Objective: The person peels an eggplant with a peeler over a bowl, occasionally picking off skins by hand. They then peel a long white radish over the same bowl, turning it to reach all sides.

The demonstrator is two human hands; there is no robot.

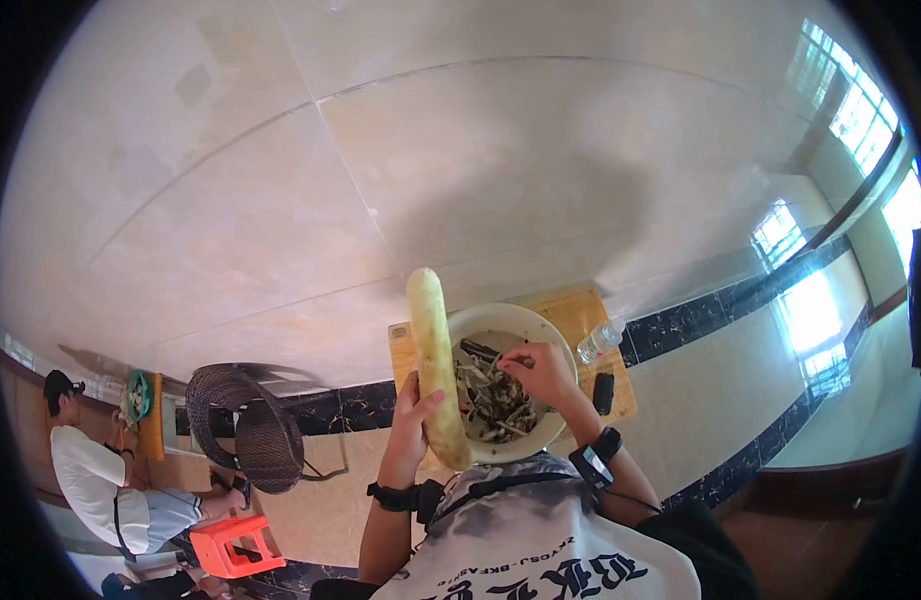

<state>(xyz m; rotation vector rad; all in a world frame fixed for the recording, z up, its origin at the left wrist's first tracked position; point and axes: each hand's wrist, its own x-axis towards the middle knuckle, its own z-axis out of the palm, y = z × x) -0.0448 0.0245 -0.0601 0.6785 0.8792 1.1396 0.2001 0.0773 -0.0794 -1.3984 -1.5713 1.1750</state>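
A long, pale yellow-green gourd (pixel 432 345) stands nearly upright in this view, its lower end over the left rim of a cream basin (pixel 555 425). My left hand (pixel 412 415) is wrapped round the gourd's lower part, thumb across its front. Dark and pale scraps (pixel 502 405) lie heaped in the basin. Over them, my right hand (pixel 540 370) is closed with its fingertips pinched together; I cannot tell what they hold. A dark, narrow strip (pixel 480 350) lies just left of those fingertips.
The basin rests on a wooden table (pixel 615 395). A clear plastic bottle (pixel 600 342) and a black phone-like object (pixel 603 393) are right of it. Leftward are a wicker chair (pixel 265 445), a red stool (pixel 235 547) and a seated person (pixel 90 470). A tiled wall rises behind.
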